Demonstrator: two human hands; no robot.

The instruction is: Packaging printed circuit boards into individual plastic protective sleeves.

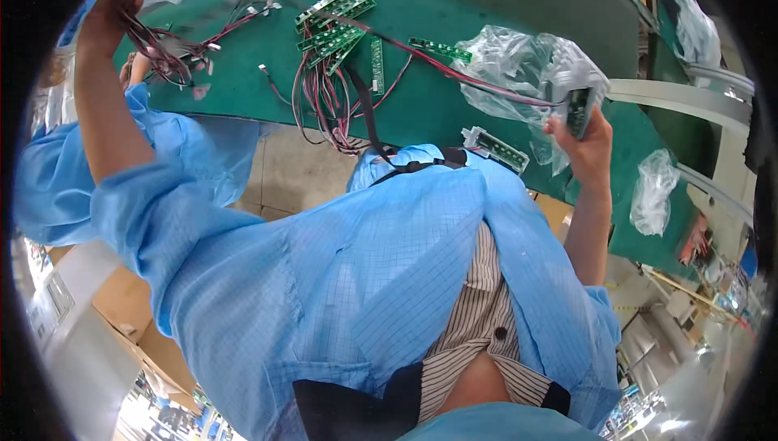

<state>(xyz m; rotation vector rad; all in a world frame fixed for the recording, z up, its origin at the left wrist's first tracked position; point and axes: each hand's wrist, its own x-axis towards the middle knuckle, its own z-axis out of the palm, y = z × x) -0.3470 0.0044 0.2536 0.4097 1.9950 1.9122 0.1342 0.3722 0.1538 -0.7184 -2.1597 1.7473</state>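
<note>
My left hand (pixel 117 5), at the far left, is closed around a bundle of thin dark and red wires (pixel 158 48) with white connectors that hang down to the table. My right hand (pixel 585 143) grips a small circuit board (pixel 579 110) beside a crumpled clear plastic bag (pixel 510 64). From that board a red and black cable (pixel 454 73) stretches leftward over the table. Several narrow green circuit boards (pixel 334 36) lie piled at the middle, and their wires (pixel 320 109) droop over the near edge.
The green table (pixel 243 76) curves across the view. A white-framed board (pixel 496 149) sits at its near edge; another clear bag (pixel 655 190) lies at right. A co-worker's hand (pixel 136 70) and blue sleeve (pixel 162 137) are close to my left arm. A pale rail (pixel 681 100) stands at right.
</note>
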